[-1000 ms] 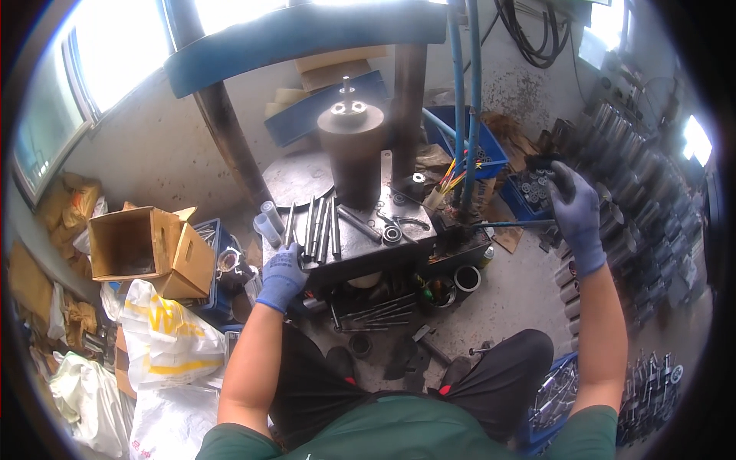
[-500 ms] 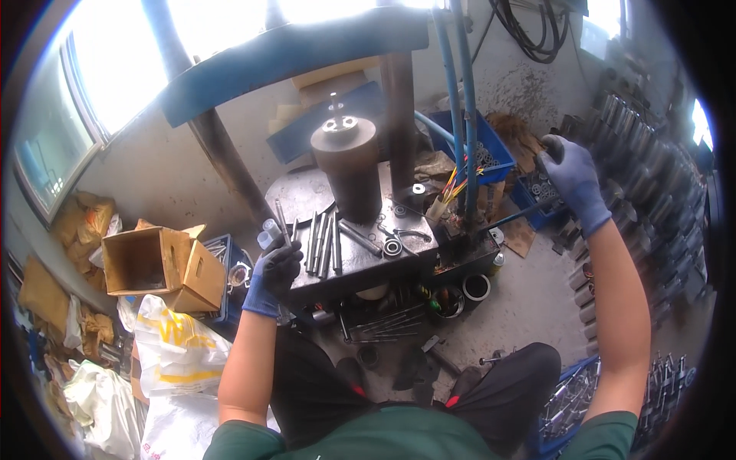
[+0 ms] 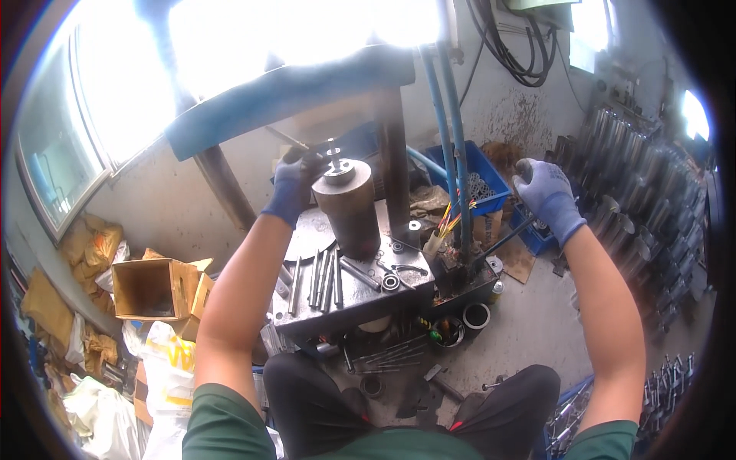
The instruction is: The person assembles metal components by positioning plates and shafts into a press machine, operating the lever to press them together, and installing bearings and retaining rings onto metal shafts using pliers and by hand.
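My left hand [image 3: 301, 175], in a blue glove with dark fingers, is closed around a thin metal rod [image 3: 285, 137]. It is beside the top of a thick steel cylinder [image 3: 346, 211]. A round metal fitting [image 3: 339, 172] with an upright pin [image 3: 333, 149] sits on that cylinder. To the right, my gloved right hand [image 3: 550, 195] is raised with curled fingers; whatever is inside them is hidden. A dark lever bar [image 3: 506, 238] slopes up toward its underside. Several steel rods [image 3: 326, 277] lie on the metal press table [image 3: 307, 310], near a ring-shaped bearing [image 3: 390, 282].
A blue press frame [image 3: 291, 96] spans above the table. Blue bins [image 3: 479, 172] with metal rings stand at right, beside stacked metal cylinders [image 3: 613, 169]. An open cardboard box [image 3: 146, 290] and white sacks [image 3: 169, 356] are at left. A hammer [image 3: 443, 383] lies on the floor.
My left hand has moved up and forward from the table's left edge to the cylinder's top, carrying a thin rod. My right hand has shifted slightly left and down. The view has tilted a little.
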Demonstrator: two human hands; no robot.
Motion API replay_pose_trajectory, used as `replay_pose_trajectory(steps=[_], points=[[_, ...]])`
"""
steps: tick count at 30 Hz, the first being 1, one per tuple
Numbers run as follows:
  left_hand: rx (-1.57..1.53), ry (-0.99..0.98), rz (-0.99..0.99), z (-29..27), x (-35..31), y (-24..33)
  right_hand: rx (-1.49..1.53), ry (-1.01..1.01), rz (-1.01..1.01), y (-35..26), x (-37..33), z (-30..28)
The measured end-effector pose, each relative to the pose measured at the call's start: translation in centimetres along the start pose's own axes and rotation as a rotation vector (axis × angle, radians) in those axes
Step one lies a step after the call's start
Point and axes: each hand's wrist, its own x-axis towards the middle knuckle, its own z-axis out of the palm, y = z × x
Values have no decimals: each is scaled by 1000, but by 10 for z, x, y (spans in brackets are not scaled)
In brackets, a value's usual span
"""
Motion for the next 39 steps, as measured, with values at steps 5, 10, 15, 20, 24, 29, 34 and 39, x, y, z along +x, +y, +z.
replay_pose_trajectory(steps=[5, 10, 15, 20, 24, 29, 34, 39], points=[[-36, -10, 18, -4, 53, -12, 7, 8, -18, 0, 2, 2], [308, -31, 101, 0, 66, -12, -49, -22, -7, -1, 2, 2], [444, -3, 54, 7, 76, -7, -16, -40, 24, -2, 2, -1], [542, 13, 67, 7, 80, -3, -29, -9, 9, 1, 3, 4], [840, 18, 100, 7, 88, 7, -21, -14, 5, -1, -5, -2], [1121, 28, 176, 12, 88, 18, 21, -35, -24, -9, -32, -7], [1076, 70, 126, 6, 90, 18, -115, 179, -450, 30, -112, 7], [959, 106, 29, 30, 67, 34, -29, -606, -233, 15, -186, -19]])
